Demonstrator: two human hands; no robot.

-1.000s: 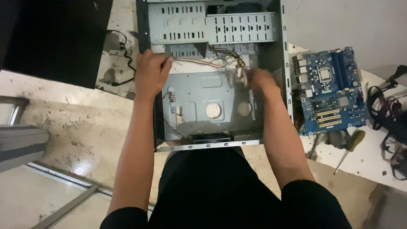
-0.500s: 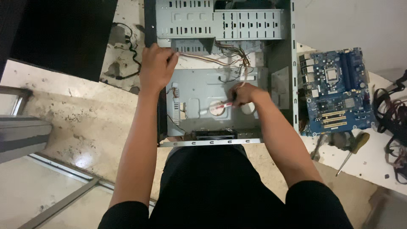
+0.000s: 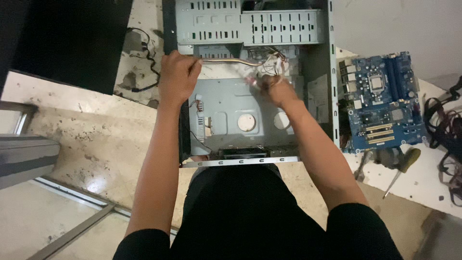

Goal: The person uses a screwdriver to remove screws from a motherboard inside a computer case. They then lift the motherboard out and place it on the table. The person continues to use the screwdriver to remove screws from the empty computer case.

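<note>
Hands work inside an open grey computer case [image 3: 315,96] lying on its side on a stone floor. Left hand [image 3: 177,77] sits at the case's left wall, fingers closed around a flat bundle of yellow, red and black wires [image 3: 231,60] that runs rightward across the case interior. Right hand [image 3: 279,91] is near the case's centre, fingers curled on the tangle of white connectors [image 3: 272,65] at the bundle's far end; exact pinch hidden by blur. Drive cage [image 3: 250,21] spans the case's far side. Outside the case's right wall: blue motherboard [image 3: 382,103], and nearer the person a screwdriver [image 3: 402,168].

Judgement: wires light, limp, likely to snag on sheet-metal edges; connectors small, stiff plastic, pins fragile. Best held by the connector housing, not the leads.
</note>
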